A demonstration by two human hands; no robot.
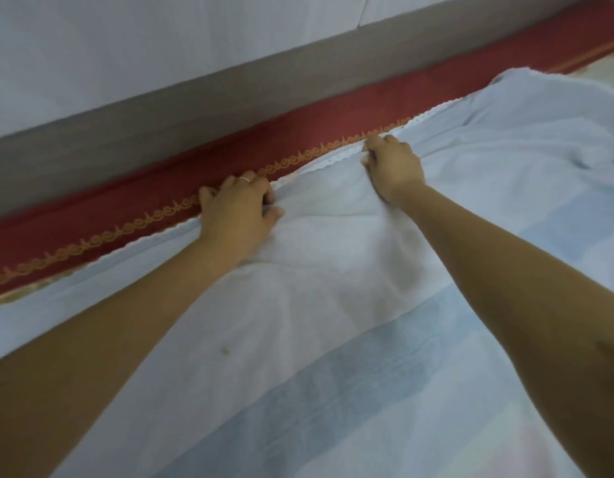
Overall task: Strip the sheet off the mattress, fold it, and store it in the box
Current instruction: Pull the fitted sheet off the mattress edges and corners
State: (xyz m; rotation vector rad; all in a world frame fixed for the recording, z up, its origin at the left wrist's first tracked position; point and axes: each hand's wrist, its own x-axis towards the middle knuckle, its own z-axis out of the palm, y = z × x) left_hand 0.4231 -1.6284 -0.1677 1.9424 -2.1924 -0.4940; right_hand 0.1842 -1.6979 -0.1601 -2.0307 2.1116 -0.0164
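Observation:
A pale white and light-blue striped sheet (333, 305) with a scalloped edge covers most of the view, lying on a red mattress (160, 188) trimmed with a gold scroll pattern. My left hand (238, 208), with a ring on one finger, curls its fingers over the sheet's far edge. A little to the right and farther away, my right hand (393, 165) pinches the same edge, bunching the cloth. At the far right the sheet lies rumpled and pulled back. No box is in view.
A grey-brown board (160, 112) runs along the far side of the mattress, with a white wall (126, 39) above it. More of the red mattress shows at the top right corner.

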